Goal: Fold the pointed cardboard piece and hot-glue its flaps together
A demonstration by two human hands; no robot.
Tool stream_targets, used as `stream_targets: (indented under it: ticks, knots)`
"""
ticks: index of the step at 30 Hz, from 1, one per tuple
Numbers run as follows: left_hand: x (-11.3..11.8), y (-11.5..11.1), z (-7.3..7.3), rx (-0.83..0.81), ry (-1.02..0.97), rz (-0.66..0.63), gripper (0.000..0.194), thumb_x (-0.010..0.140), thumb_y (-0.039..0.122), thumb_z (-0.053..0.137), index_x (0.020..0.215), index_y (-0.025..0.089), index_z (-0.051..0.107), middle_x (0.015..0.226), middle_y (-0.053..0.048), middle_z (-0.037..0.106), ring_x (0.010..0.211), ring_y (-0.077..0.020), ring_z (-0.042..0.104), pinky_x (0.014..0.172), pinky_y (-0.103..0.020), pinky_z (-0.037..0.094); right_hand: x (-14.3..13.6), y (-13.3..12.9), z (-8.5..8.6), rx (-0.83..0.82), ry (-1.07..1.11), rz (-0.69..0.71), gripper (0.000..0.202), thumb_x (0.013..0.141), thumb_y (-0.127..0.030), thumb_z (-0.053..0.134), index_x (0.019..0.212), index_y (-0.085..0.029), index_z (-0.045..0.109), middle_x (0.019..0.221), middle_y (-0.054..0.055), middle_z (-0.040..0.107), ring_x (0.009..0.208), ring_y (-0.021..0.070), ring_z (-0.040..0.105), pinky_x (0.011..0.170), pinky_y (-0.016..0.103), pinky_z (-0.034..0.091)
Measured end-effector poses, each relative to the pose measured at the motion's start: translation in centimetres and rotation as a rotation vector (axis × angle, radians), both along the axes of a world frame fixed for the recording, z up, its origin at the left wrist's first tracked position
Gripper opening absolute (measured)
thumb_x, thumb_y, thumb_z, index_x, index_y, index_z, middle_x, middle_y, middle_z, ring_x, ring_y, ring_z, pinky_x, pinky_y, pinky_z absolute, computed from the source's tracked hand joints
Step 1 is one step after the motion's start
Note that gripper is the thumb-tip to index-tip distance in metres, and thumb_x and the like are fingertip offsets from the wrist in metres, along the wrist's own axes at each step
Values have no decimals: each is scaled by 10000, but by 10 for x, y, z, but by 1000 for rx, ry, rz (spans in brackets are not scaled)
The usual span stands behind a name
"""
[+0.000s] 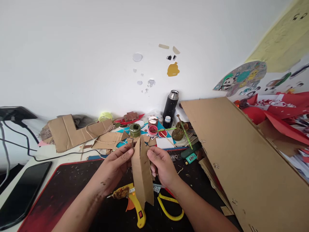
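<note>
A folded piece of brown cardboard (140, 174), creased lengthwise with a pointed notch at its top, is held upright over the mat. My left hand (120, 159) pinches its upper left edge between thumb and fingers. On the opposite side, my right hand (162, 164) grips the upper right edge, thumb in front. Below the cardboard lies a yellow glue gun (138, 207) with an orange trigger and a brown-smeared nozzle end. Yellow-handled scissors (171, 214) rest to its right, their blades partly hidden behind the cardboard.
A large cardboard sheet (217, 135) leans along the right. Behind my hands stand open paint pots (135, 130), a black flask (171, 104) and cardboard scraps (79, 132). A black phone (25, 190) lies at left, near a cable (60, 156) crossing the table.
</note>
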State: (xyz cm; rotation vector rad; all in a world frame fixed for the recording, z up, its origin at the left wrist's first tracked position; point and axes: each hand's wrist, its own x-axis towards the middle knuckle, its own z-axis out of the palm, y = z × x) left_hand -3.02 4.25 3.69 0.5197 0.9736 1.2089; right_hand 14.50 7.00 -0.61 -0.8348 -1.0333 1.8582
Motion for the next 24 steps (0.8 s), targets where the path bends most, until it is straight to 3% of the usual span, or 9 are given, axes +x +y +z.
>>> stream_targets:
  ticks: [9, 16, 24]
  knots:
    - [6, -2, -4, -77, 68, 9, 537, 610, 440, 1066, 1058, 205, 886, 1162, -119, 864, 1111, -309, 792, 927, -320, 632, -1, 0, 0, 30, 11, 4, 559, 781, -703, 879, 826, -203, 633, 462, -116, 452, 356, 50, 299, 345, 183, 277]
    - [7, -3, -7, -108, 80, 33, 480, 620, 429, 1061, 986, 192, 861, 1045, -99, 863, 919, -244, 785, 817, -295, 625, -2, -2, 4, -12, 41, 24, 548, 776, -679, 892, 799, -213, 604, 457, -119, 430, 360, 48, 287, 349, 185, 280]
    - [8, -4, -7, -91, 95, -12, 482, 627, 444, 1055, 994, 193, 870, 1018, -98, 858, 894, -239, 769, 797, -295, 613, -4, -3, 3, -48, 92, 48, 533, 780, -647, 902, 811, -207, 603, 477, -124, 432, 367, 40, 264, 342, 177, 282]
